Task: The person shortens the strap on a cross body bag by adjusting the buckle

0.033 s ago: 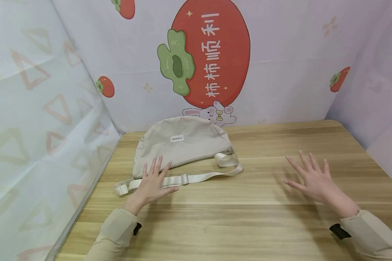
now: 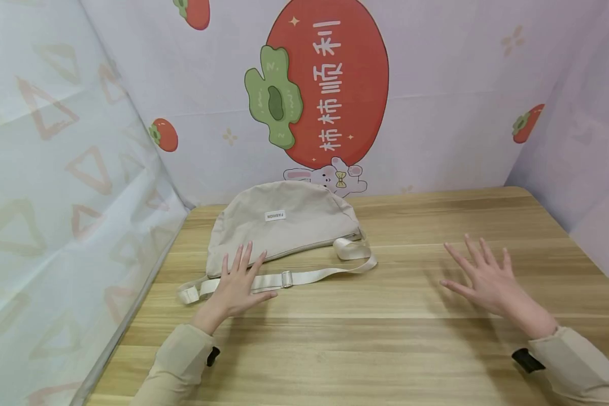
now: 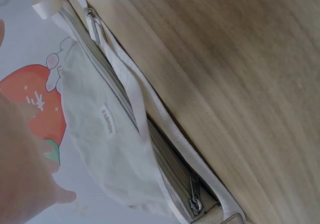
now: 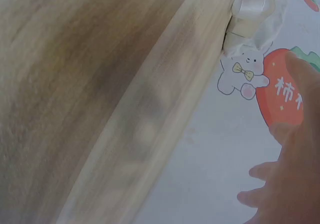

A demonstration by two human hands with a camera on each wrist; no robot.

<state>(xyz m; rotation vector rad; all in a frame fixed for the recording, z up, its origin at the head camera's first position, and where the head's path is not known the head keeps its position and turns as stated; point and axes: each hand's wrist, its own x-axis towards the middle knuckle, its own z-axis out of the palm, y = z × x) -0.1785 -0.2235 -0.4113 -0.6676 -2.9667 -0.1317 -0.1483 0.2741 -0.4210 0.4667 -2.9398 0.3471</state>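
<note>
A beige half-moon shoulder bag [image 2: 294, 231] lies at the back left of the table, its small white label [image 2: 275, 215] upside down in the head view. Along its near side runs a pale strap [image 2: 314, 276] with a metal slider buckle [image 2: 286, 279]. My left hand [image 2: 237, 286], fingers spread, overlaps the strap and the bag's near edge and holds nothing. The left wrist view shows the zipper with a metal pull [image 3: 195, 196] at one end. Away to the right, my right hand [image 2: 492, 285] has its fingers spread over the wood, gripping nothing.
The wooden table [image 2: 355, 349] has a rounded far right corner. Behind it stands a white cloth backdrop [image 2: 446, 141] printed with a large red persimmon and a rabbit. Cloth also hangs along the left and right sides. A dark band [image 2: 528, 361] shows at the right wrist.
</note>
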